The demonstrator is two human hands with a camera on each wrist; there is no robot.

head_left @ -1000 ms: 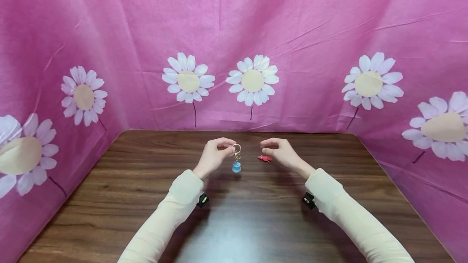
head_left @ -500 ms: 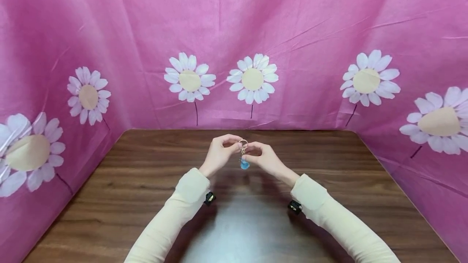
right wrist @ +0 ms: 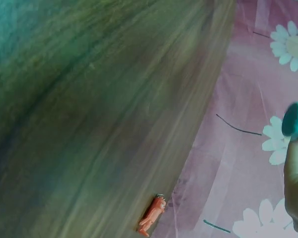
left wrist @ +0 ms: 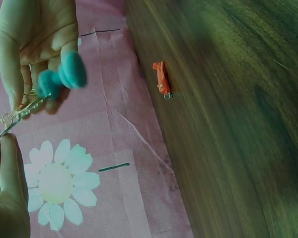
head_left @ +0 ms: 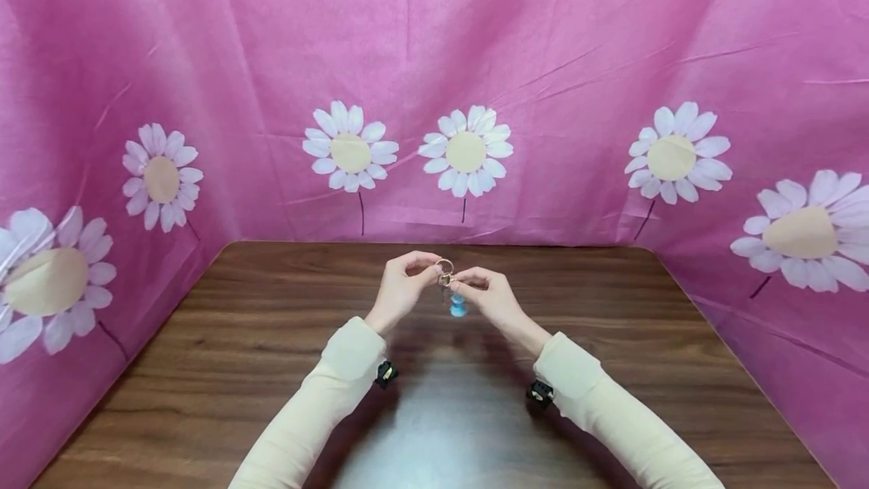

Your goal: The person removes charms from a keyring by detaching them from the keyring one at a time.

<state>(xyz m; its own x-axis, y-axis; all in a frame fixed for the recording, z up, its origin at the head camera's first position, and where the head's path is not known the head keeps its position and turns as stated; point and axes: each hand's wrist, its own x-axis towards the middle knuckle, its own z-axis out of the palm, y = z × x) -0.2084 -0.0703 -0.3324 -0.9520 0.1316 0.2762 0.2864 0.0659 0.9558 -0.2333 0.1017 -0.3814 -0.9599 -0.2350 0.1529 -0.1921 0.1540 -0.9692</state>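
Gold-coloured ring [head_left: 444, 260] above tabletop [head_left: 271, 338], pinched by left hand [head_left: 400, 293], grip narrow; right hand [head_left: 494, 297], likewise narrow, pinches metal clasp [head_left: 446, 278] just below. Blue charm [head_left: 459, 309] dangles beneath. Likely light, stiff, slippery; best taken by ring's rim. Orange-red figure [left wrist: 162, 79] lies on tabletop.

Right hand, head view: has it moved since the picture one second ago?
Yes, leftward. The right hand had its fingertips right of the middle of the daisy nearly above it; now they are left of that middle.
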